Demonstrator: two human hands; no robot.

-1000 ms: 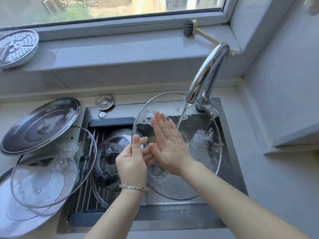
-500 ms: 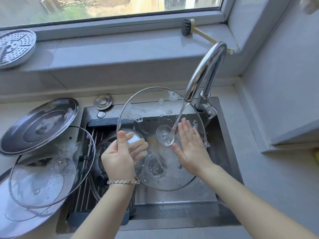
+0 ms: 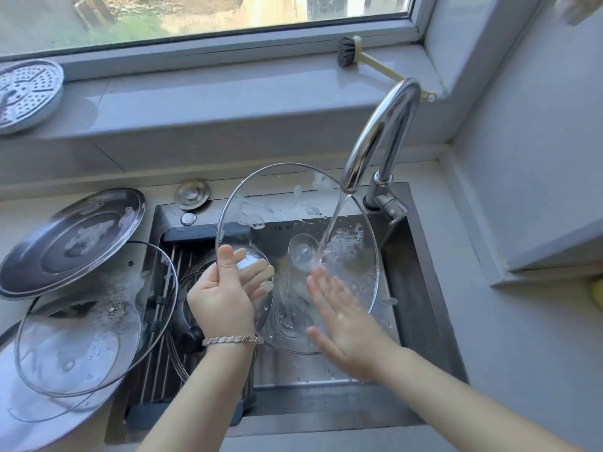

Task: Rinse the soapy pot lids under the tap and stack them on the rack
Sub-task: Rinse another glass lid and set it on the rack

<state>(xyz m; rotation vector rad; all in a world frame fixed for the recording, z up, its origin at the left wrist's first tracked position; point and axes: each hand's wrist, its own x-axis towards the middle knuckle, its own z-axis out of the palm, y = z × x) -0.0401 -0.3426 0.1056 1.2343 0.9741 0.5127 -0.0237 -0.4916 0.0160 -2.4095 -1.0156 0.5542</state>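
While water runs, the right grip (image 3: 346, 324) is nearest, a bare hand with its fingers straight and apart, blurred, laid flat at the lower right of the glass lid (image 3: 290, 288); it holds nothing, and whether the palm truly touches the glass I cannot tell. Just beside it, the left grip (image 3: 225, 295), a hand with a bracelet (image 3: 231, 339) at the wrist, is clamped on the lid's left rim, thumb on the near face and fingers showing through from behind. Between them the lid stands tilted over the sink (image 3: 414, 288), its low edge toward the person and its top edge leaning away to reach just under the spout (image 3: 347, 187). Suds (image 3: 346, 243) cling to the glass right of the knob (image 3: 301, 252), where the stream (image 3: 332, 220) lands, and a patch sits at the upper left, away from the water; so the rinse looks part done, and the next turn should bring that left patch rightward under the stream. Left of the lid, below the left grip, lies the rack (image 3: 156, 360) across the sink with a black-knobbed lid (image 3: 192, 336) on it, so the left grip is the nearer one for setting down. Further left on the desk (image 3: 509, 370) wait a foamy lid (image 3: 81, 347) and a steel lid (image 3: 71, 236), overlapping. Beyond stands the tap (image 3: 378, 132), and on the windowsill (image 3: 228, 102) a perforated steamer plate (image 3: 26, 93) and a brush (image 3: 347, 52).
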